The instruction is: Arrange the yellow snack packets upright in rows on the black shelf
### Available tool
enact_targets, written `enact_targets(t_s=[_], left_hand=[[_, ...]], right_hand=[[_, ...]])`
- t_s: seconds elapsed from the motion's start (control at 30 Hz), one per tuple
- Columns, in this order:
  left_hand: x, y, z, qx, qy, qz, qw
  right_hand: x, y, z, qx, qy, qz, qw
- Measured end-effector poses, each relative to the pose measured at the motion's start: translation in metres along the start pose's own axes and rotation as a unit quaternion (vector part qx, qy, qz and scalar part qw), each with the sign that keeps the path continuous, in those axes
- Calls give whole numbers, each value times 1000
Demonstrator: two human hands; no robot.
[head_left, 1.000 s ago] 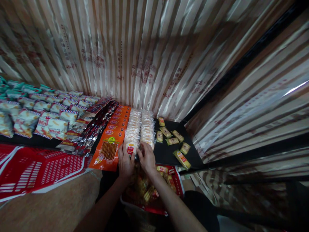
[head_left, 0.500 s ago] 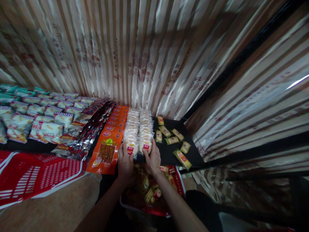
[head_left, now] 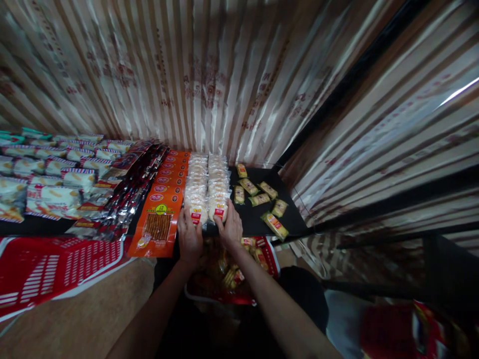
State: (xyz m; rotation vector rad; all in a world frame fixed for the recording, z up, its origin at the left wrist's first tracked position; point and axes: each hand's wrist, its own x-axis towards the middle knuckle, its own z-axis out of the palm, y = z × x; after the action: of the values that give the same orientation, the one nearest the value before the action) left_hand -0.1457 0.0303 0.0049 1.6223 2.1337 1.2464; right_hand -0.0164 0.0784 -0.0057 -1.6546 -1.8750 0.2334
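Front white packets point(head_left: 196, 215) partly behind the hands point(head_left: 191, 243)

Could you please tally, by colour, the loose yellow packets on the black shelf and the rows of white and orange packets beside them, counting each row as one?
Loose yellow packets: 7
Rows of white packets: 2
Row of orange packets: 1
Total: 10, with each row counted as one

Yellow packets point(head_left: 275, 226) loose on black shelf point(head_left: 250, 220): seven. White cracker rows point(head_left: 196, 182): two. Orange packet columns point(head_left: 163, 187): one. Red baskets point(head_left: 93, 259): at least two. Hands point(head_left: 191, 243): two. Silver packets point(head_left: 129, 192), striped bags point(head_left: 52, 200): overlapping, uncountable.
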Motion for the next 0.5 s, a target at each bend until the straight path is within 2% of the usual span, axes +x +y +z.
enact_targets(t_s=[0.1, 0.2, 0.27, 0.37, 0.43, 0.5], left_hand=[[-5, 1, 1, 2, 5, 3, 1000], [-12, 1, -1, 6, 14, 12, 1000], [-20, 0, -4, 12, 22, 26, 999], [-37, -3, -10, 12, 34, 73, 997], [-53, -3, -9, 1, -7, 118, 993], [-71, -2, -2, -10, -110, 155, 982]], right_hand=[[0, -1, -2, 35, 13, -7, 999], [-12, 1, -9, 92, 55, -4, 994], [-31, 6, -15, 133, 80, 0, 988], [-69, 23, -24, 152, 81, 7, 985], [-92, 40, -26, 126, 58, 30, 990], [-107, 59, -24, 75, -11, 65, 995]])
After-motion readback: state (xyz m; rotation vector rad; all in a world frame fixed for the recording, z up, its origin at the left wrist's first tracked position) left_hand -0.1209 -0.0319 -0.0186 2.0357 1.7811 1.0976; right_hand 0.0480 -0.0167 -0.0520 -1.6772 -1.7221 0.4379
